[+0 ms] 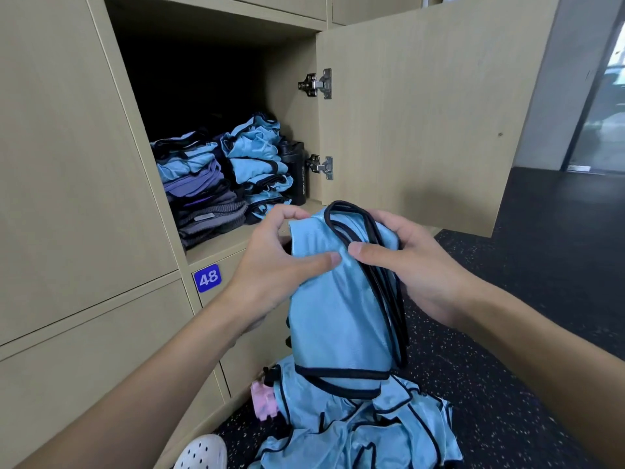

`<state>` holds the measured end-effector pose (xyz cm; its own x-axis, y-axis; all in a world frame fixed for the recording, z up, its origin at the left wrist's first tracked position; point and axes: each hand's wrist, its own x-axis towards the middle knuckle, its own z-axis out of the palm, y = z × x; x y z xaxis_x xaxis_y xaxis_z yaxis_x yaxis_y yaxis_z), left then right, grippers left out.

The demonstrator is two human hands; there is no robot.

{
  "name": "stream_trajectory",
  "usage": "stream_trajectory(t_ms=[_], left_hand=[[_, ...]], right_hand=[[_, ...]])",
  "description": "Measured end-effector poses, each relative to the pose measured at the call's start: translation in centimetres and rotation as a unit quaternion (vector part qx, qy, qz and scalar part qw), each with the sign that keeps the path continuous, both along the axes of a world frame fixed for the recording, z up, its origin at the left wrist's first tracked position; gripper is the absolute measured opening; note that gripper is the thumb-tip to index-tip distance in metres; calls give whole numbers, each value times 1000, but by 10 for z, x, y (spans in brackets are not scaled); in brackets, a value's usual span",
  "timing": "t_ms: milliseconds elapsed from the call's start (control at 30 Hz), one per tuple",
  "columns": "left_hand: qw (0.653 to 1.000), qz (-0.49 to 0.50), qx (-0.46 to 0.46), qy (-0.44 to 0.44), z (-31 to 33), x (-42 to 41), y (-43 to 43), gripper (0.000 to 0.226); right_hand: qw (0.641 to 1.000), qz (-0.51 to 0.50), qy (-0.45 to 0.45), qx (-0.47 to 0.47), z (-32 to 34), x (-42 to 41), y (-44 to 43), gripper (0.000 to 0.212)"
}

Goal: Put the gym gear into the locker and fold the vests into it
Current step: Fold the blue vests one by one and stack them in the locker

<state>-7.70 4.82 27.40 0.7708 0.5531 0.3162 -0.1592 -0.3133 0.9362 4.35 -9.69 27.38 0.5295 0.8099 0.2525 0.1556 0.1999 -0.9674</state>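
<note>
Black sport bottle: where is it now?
Head view: black sport bottle stands at the right end of the open locker, between the right stack of folded blue vests and the lower door hinge.

A bank of pale wood-grain lockers (67, 164) fills the left side. One locker (294, 113) stands open, dark toward its back, with its door (422, 113) swung out to the right on two metal hinges (316, 84). On the closed door below it sits a blue number plate (207, 277) (it reads 48). The floor (524, 299) is dark rubber flecked with pale specks. At far right a plain grey wall (558, 79) meets a glazed panel (605, 123), which lets in daylight.
</note>
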Motion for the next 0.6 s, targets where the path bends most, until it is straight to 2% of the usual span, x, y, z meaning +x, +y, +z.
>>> stream_trajectory(t_ms=[133, 200, 300, 367, 467, 533, 600], left_hand=[[995, 32, -80, -46, 4, 1, -3, 55], [990, 50, -110, -66, 5, 2, -2, 57], [987, 53, -136, -61, 5, 2, -4, 66], [989, 34, -137, -50, 2, 0, -5, 87], [994, -18, -87, -58, -4, -2, -6, 116], [995, -61, -42, -60, -6, -3, -6, 113], [995, -83, 4, -54, -4, -5, -6, 100]], right_hand=[[999, 10, 0, -34, -3, 1, 3, 92], [999, 12, -11, -37, -6, -2, 6, 104], [1000, -15, -16, -10, -7, -3, 9, 103], [999, -38, -10, 10, -5, -3, 8, 101], [996, -85, -12, 30, -2, -1, 6, 95], [995, -91, -1, 45, -3, 1, 6, 85], [995, -86, -6, 52, -3, 1, 6, 70]])
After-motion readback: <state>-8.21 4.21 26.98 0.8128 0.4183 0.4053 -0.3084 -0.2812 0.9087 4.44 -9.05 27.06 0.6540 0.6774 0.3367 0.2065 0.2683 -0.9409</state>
